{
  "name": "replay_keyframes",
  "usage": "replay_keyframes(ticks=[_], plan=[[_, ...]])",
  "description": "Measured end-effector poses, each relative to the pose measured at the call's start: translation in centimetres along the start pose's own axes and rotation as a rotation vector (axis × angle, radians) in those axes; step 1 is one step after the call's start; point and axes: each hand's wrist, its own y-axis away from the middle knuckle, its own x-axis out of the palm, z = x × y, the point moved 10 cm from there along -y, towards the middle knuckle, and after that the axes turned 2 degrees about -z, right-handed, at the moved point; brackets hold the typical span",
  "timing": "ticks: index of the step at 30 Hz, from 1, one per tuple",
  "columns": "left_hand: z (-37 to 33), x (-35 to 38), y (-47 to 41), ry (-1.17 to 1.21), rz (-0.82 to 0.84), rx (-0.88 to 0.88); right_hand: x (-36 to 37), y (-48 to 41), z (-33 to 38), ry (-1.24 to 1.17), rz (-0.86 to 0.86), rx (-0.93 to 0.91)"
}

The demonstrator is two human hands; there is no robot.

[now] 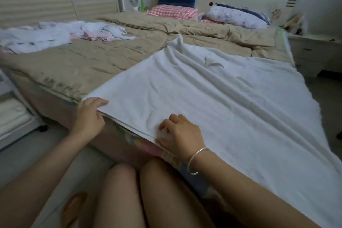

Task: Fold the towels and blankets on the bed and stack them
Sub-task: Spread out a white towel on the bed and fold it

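White terry: one large towel (pixel 212 102), spread across the centre and right of the frame over the near corner of the bed (pixel 103 61); two layers show at the near hem, so it appears already doubled once; laid flat, presumably so the edges can be matched before the next fold.

Left hand (pixel 90 116), lower left of centre: fingers curled over the towel's near-left corner, thumb beneath, pinching it at the mattress edge; likely holding that corner as an anchor.

Right hand (pixel 181 135), lower centre, bracelet at the wrist: fingers bent, tips pressed into the hem, gathering or nipping the two layers together; whether the thumb closes beneath cannot be told.

Loose heap (pixel 61 35), white and pink cloth, upper left: unfolded, well apart from the towel; apparently the items still to be done; no finished stack visible.

Beige quilt (pixel 148 42), upper centre: serving as the work surface.
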Motion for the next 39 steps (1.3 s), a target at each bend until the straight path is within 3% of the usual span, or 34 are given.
replay_keyframes(ticks=[3, 6, 12, 17, 21, 26, 31, 34, 39], plan=[[1.8, 1.2, -1.1, -0.136, 0.089, 0.024, 0.5, -0.6, 1.2, 0.079, -0.024, -0.069], [2.3, 1.1, -2.4, -0.123, 0.097, 0.058, 0.8, -0.6, 1.7, 0.098, -0.037, -0.112], [3.1, -1.2, -4.1, -0.08, -0.021, 0.074, -1.9, -0.6, 2.9, -0.189, -0.187, -0.132], [5.3, -1.1, -4.1, 0.095, -0.07, -0.155, 1.8, 1.3, 4.1, -0.04, -0.053, -0.218], [6.6, -1.2, -4.0, 0.101, -0.17, -0.276, 0.8, 1.5, 3.9, -0.032, -0.09, -0.182], [7.6, 1.8, -5.2, 0.154, 0.021, -0.402, 0.7, 1.7, 3.2, 0.143, -0.042, -0.183], [7.5, 2.0, -6.9, 0.092, 0.094, -0.433, -0.5, 0.6, 2.7, 0.017, -0.039, -0.135], [7.1, 1.4, -7.5, 0.069, 0.102, -0.389, 0.3, -0.1, 1.4, -0.063, 0.054, -0.028], [6.4, -1.6, -8.7, -0.015, 0.084, -0.273, 2.1, -1.2, -0.4, -0.438, 0.395, 0.171]])
